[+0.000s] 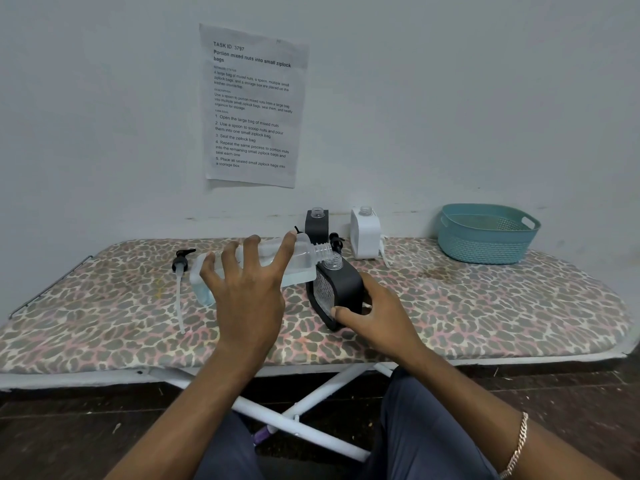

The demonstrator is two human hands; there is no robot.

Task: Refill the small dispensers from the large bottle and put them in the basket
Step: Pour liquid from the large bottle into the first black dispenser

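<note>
Left grip (247, 292): fingers spread and curled over the large bottle (301, 258), held on its side above the ironing board (104, 323). The bottle's open neck is just over the mouth of the black dispenser (341, 282), which the right grip (374, 317) grasps low on its body, tilted toward the bottle. Beyond the grips, by the wall: a second black dispenser (317, 225) and a white dispenser (363, 237), both upright and uncapped; left of the left grip, a pump with tube (180, 268) lying flat; well right of the right grip, the teal basket (481, 247).
</note>
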